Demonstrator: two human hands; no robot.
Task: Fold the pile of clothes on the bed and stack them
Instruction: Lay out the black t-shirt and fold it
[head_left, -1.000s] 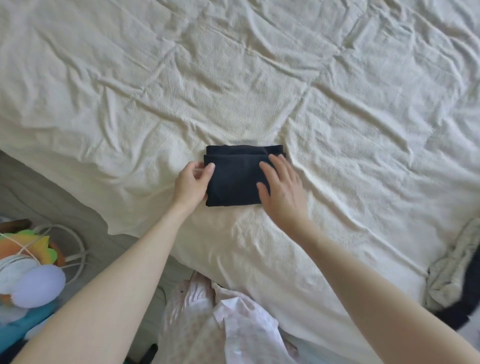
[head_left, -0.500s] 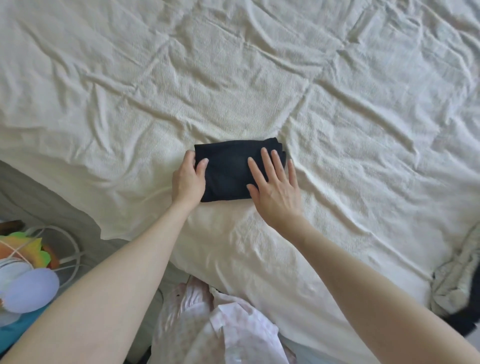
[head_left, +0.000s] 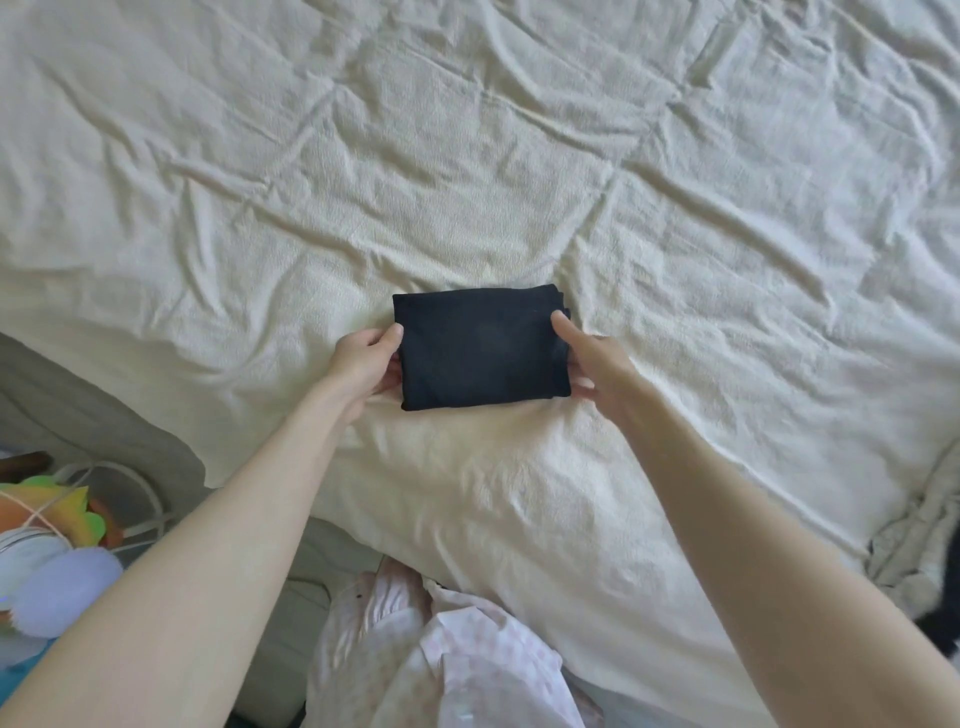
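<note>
On the bed, both hands, left hand and right hand, have shifted from pressing flat to pinching the folded dark garment at its ends, apparently ready for stacking.

Bedspread lies open; crumpled clothes (perhaps) crowd right edge

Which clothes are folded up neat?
The black garment between both hands, a tidy rectangle. The clothes at the bed's right edge are crumpled.

Bed under wrinkled cream bedspread, soft daylight. Grey floor lower left, colourful toys and white wire frame beside it.
</note>
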